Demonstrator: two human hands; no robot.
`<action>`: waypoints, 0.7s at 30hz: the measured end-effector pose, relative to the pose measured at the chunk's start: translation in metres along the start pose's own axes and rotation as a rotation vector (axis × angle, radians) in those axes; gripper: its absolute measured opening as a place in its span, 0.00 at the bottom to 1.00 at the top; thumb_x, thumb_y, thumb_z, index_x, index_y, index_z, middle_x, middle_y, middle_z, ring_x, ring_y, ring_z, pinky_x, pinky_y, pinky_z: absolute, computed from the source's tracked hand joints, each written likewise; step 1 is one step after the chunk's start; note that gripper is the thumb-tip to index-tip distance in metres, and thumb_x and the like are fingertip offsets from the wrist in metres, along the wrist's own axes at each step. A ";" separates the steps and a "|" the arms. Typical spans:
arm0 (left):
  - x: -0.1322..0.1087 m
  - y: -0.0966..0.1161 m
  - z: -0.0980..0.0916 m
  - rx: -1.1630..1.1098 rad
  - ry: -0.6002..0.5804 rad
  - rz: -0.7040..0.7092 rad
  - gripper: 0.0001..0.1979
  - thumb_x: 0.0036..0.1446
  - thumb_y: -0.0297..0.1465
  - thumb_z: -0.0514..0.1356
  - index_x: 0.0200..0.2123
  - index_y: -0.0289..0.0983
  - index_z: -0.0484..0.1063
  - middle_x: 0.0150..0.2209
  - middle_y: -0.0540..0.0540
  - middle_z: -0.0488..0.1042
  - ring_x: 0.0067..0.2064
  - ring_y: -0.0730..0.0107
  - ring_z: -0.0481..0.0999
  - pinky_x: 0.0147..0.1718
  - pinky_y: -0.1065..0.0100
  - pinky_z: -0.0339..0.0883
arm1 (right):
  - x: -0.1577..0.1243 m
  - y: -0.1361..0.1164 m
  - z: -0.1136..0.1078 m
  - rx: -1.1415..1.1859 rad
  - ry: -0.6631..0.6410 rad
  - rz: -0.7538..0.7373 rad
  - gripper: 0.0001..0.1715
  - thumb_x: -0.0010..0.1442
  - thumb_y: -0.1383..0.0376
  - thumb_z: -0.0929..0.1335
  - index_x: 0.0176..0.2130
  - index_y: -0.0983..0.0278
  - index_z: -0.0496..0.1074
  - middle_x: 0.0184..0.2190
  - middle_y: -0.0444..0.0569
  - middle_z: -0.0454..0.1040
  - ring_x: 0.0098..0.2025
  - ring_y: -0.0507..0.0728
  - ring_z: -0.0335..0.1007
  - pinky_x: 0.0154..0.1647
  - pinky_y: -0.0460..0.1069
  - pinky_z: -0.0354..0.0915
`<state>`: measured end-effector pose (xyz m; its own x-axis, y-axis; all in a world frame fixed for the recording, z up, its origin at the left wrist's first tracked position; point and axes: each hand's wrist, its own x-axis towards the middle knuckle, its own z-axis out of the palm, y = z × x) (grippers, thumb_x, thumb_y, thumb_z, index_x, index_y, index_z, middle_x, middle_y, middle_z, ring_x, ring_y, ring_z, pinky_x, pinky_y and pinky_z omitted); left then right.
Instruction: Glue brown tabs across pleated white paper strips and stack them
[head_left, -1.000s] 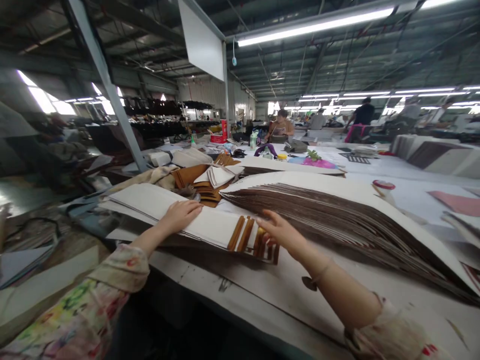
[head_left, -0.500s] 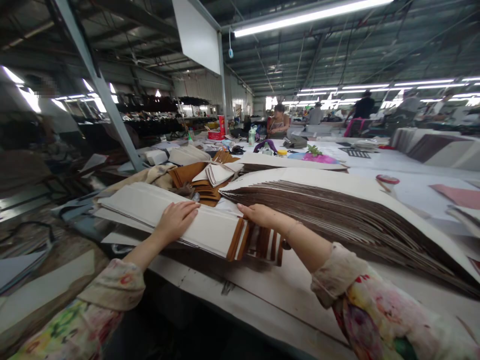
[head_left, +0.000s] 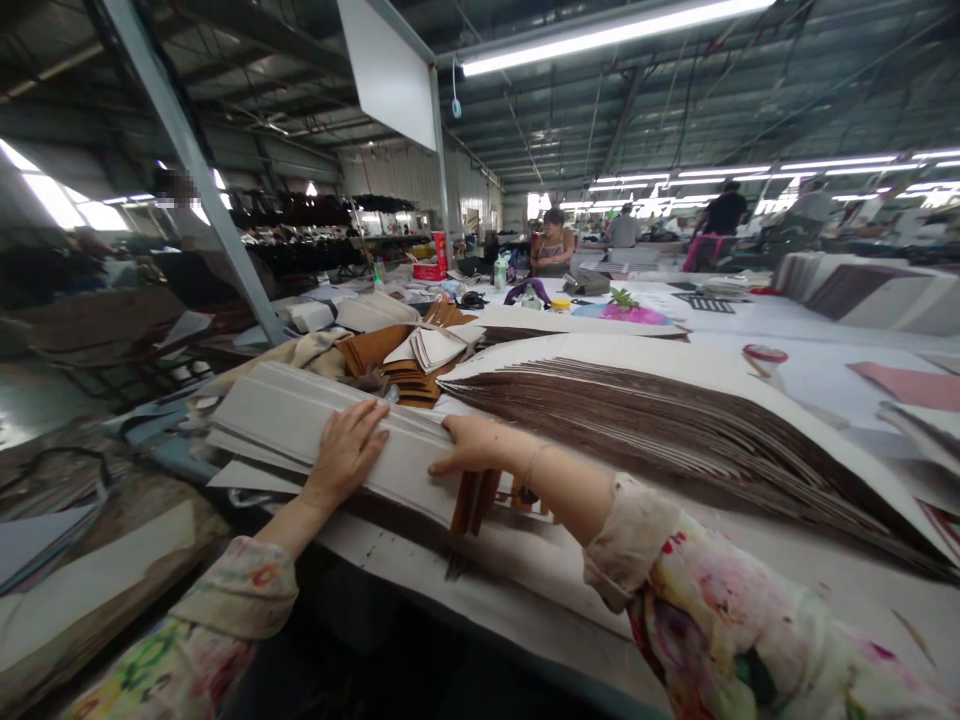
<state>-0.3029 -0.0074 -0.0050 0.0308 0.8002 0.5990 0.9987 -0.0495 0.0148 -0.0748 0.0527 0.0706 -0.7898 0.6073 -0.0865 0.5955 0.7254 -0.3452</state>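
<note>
Long white strips with brown edges (head_left: 277, 405) lie in a stack across the near side of the table. My left hand (head_left: 349, 450) rests on top of the stack, its fingers spread a little and pointing away from me. On the stack's right part lies my right hand (head_left: 476, 447), thumb apart from the fingers; the fingertips at the far edge are partly hidden. Brown strip ends (head_left: 474, 500) stick out below my right hand. Just right of it is a tall pile of large sheets (head_left: 675, 410), white on top with dark brown edges.
Brown and white pieces (head_left: 412, 365) lie behind the stack. A slanted metal post (head_left: 217, 220) stands at the left. Farther back are a red box (head_left: 429, 270), a tape roll (head_left: 765, 354) and a seated person (head_left: 553, 245). Grey-white stacks (head_left: 862, 290) stand at the right.
My right hand has moved left from the strips' end onto their top. The brown ends have shifted slightly. My left hand stays on the stack, with its fingers a little more spread.
</note>
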 end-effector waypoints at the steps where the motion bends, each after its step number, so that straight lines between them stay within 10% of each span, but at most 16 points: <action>1: -0.003 -0.003 0.001 -0.009 0.025 0.012 0.22 0.60 0.40 0.42 0.54 0.38 0.59 0.55 0.40 0.59 0.57 0.60 0.56 0.56 0.54 0.43 | -0.004 -0.002 0.002 -0.024 0.033 -0.004 0.34 0.45 0.50 0.68 0.48 0.66 0.65 0.44 0.56 0.70 0.45 0.61 0.66 0.42 0.51 0.62; 6: -0.013 -0.013 0.007 -0.028 0.101 0.086 0.26 0.59 0.42 0.44 0.58 0.38 0.51 0.57 0.38 0.53 0.59 0.56 0.52 0.56 0.53 0.44 | -0.008 0.004 0.001 -0.120 0.143 -0.032 0.31 0.46 0.50 0.67 0.44 0.66 0.67 0.50 0.56 0.63 0.53 0.63 0.57 0.50 0.54 0.56; 11: -0.014 -0.015 0.009 -0.008 0.157 0.132 0.29 0.58 0.43 0.47 0.60 0.39 0.44 0.59 0.37 0.49 0.60 0.53 0.50 0.56 0.53 0.46 | -0.004 0.010 0.004 -0.153 0.113 -0.044 0.30 0.47 0.46 0.66 0.41 0.66 0.68 0.37 0.51 0.71 0.37 0.57 0.68 0.35 0.48 0.64; 17: -0.032 -0.020 -0.021 0.140 0.227 0.263 0.41 0.50 0.46 0.56 0.61 0.38 0.40 0.59 0.35 0.51 0.60 0.47 0.51 0.56 0.47 0.43 | -0.056 -0.034 0.029 -0.275 0.270 -0.128 0.13 0.54 0.67 0.63 0.41 0.67 0.65 0.38 0.55 0.67 0.39 0.60 0.65 0.37 0.53 0.62; 21: -0.051 -0.021 -0.050 0.182 0.129 0.362 0.41 0.48 0.41 0.59 0.60 0.40 0.42 0.58 0.37 0.56 0.59 0.49 0.54 0.57 0.49 0.42 | -0.101 -0.039 0.050 -0.413 0.380 -0.248 0.31 0.53 0.70 0.62 0.56 0.66 0.53 0.35 0.54 0.66 0.36 0.60 0.64 0.34 0.54 0.62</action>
<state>-0.3278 -0.0775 0.0041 0.3867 0.6684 0.6353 0.9159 -0.1979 -0.3493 -0.0253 -0.0530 0.0456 -0.8498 0.4223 0.3154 0.4685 0.8794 0.0849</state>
